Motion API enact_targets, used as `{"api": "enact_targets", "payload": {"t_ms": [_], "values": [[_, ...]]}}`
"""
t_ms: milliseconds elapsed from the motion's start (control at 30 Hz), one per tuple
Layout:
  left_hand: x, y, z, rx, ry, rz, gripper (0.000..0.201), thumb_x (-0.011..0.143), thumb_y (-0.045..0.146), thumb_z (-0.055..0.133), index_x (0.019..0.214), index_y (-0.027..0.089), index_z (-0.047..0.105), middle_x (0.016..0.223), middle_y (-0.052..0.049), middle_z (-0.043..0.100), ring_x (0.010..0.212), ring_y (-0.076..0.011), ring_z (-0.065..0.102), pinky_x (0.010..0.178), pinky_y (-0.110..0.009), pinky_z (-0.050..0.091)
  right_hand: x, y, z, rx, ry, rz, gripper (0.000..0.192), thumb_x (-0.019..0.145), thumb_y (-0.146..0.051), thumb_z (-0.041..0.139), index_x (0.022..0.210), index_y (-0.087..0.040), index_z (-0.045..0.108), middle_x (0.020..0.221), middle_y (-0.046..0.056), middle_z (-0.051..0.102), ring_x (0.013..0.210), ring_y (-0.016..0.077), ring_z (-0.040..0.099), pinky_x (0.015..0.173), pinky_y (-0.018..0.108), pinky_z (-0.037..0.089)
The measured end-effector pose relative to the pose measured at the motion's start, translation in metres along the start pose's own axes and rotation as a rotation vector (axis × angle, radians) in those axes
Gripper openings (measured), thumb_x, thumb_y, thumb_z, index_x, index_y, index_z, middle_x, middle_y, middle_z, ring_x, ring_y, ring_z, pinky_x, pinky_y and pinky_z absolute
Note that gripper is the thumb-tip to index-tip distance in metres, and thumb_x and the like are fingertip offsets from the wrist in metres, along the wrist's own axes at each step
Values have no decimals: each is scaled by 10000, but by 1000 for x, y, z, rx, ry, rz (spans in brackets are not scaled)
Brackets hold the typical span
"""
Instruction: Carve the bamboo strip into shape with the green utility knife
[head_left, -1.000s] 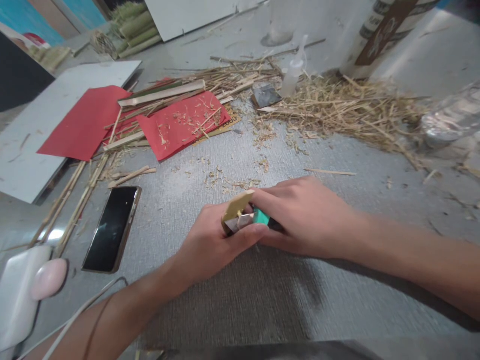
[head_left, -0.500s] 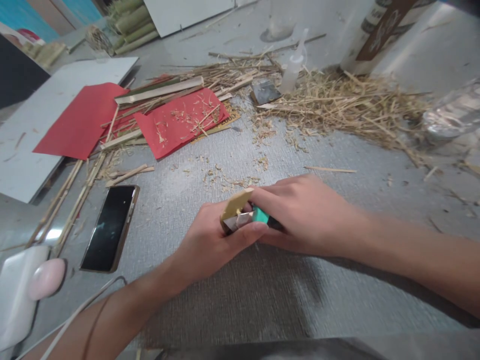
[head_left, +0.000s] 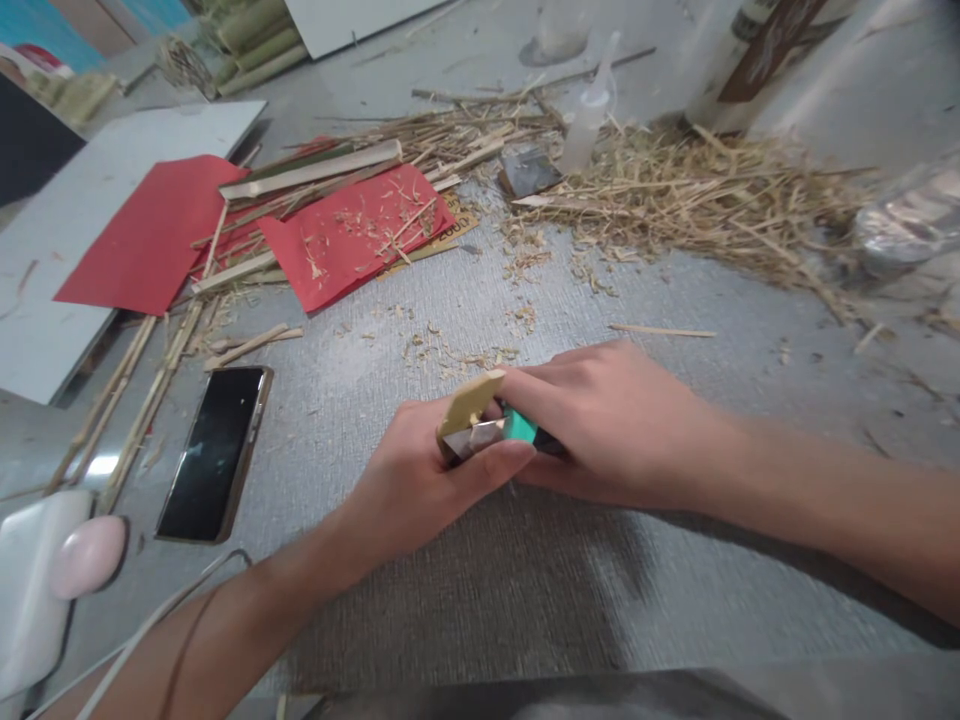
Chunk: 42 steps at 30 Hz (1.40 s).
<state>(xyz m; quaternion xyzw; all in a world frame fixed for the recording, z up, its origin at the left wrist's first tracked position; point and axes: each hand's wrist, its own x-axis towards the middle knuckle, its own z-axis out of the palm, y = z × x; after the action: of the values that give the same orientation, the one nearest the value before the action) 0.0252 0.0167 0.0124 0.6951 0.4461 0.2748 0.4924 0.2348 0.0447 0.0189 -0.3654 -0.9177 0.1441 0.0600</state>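
Note:
My left hand point(head_left: 416, 485) grips a short tan bamboo piece point(head_left: 469, 398) that sticks up between thumb and fingers. My right hand point(head_left: 611, 425) holds a knife with a green handle point(head_left: 520, 427); its silver blade point(head_left: 480, 437) lies against the bamboo piece. Both hands meet low over the grey textured table point(head_left: 480, 590), near its middle. The rest of the knife handle is hidden under my right hand.
A black phone point(head_left: 212, 452) lies left of my hands. Red paper sheets point(head_left: 345, 235) and bamboo strips point(head_left: 311, 172) lie beyond it. A straw pile point(head_left: 697, 195) and a small squeeze bottle point(head_left: 589, 115) sit at the back. White and pink objects point(head_left: 56, 570) rest at the lower left.
My hands have stayed together on the bamboo piece and knife. Only the view has tilted slightly, so the table's things sit a little higher in the frame.

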Motion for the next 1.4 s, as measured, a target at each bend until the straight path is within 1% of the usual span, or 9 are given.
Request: {"api": "enact_targets", "payload": {"t_ms": [233, 400, 567, 700, 867, 1033, 1167, 1267, 1400], "values": [[-1, 1, -1, 9, 10, -22, 270, 982, 358, 714, 813, 214, 560, 623, 83, 515, 561, -88, 439, 584, -258, 381, 0, 1, 1, 2, 28, -14, 256, 998, -440, 625, 1144, -231, 604, 901, 20, 782, 613, 176, 614, 579, 319, 200], [0, 2, -1, -4, 14, -37, 293, 979, 409, 720, 819, 217, 567, 617, 78, 516, 559, -97, 435, 570, -260, 378, 1, 0, -2, 20, 2, -1, 260, 998, -456, 641, 1132, -234, 612, 931, 20, 791, 648, 192, 649, 576, 327, 211], [-1, 0, -2, -31, -21, -26, 335, 974, 406, 724, 784, 210, 530, 649, 65, 465, 591, -98, 398, 563, -251, 345, 0, -3, -4, 32, -33, 1, 258, 1026, -463, 620, 1118, -222, 609, 886, 16, 777, 648, 196, 654, 580, 325, 213], [-1, 0, -3, -59, -58, -27, 381, 985, 445, 714, 760, 210, 516, 649, 60, 440, 587, -99, 378, 547, -254, 327, -1, -3, -2, 29, -17, -15, 277, 1036, -476, 605, 1132, -215, 601, 861, 16, 765, 638, 195, 647, 582, 324, 211], [4, 2, -4, -14, -28, -9, 462, 992, 480, 725, 679, 203, 528, 603, 54, 500, 580, -106, 430, 582, -267, 376, -2, -3, 0, -36, 11, -14, 294, 1072, -507, 557, 1134, -222, 592, 854, 25, 765, 630, 199, 642, 583, 331, 199], [4, 1, -3, -69, -5, -35, 503, 965, 530, 761, 657, 206, 531, 549, 60, 473, 551, -109, 415, 559, -270, 377, -1, -3, -1, -80, 29, -23, 302, 1095, -519, 518, 1125, -228, 593, 873, 32, 776, 624, 196, 633, 587, 342, 198], [3, 0, -2, -135, -17, -74, 516, 957, 523, 774, 642, 205, 517, 533, 64, 457, 518, -98, 398, 523, -261, 365, -2, -4, 1, -95, 34, -22, 298, 1090, -516, 526, 1138, -229, 593, 878, 31, 777, 624, 200, 625, 585, 352, 214], [4, 0, -2, -107, -4, -50, 527, 952, 529, 772, 625, 204, 516, 553, 54, 474, 546, -105, 419, 543, -260, 384, -2, -4, 3, -77, 32, -19, 289, 1077, -508, 541, 1142, -231, 585, 879, 29, 775, 629, 198, 622, 586, 350, 220], [3, -1, -5, -58, 0, -14, 398, 932, 462, 798, 715, 205, 585, 642, 49, 520, 609, -110, 448, 580, -251, 404, -4, -4, 4, -33, 32, -19, 283, 1063, -505, 555, 1134, -232, 569, 866, 18, 766, 625, 197, 623, 584, 335, 189]]}}
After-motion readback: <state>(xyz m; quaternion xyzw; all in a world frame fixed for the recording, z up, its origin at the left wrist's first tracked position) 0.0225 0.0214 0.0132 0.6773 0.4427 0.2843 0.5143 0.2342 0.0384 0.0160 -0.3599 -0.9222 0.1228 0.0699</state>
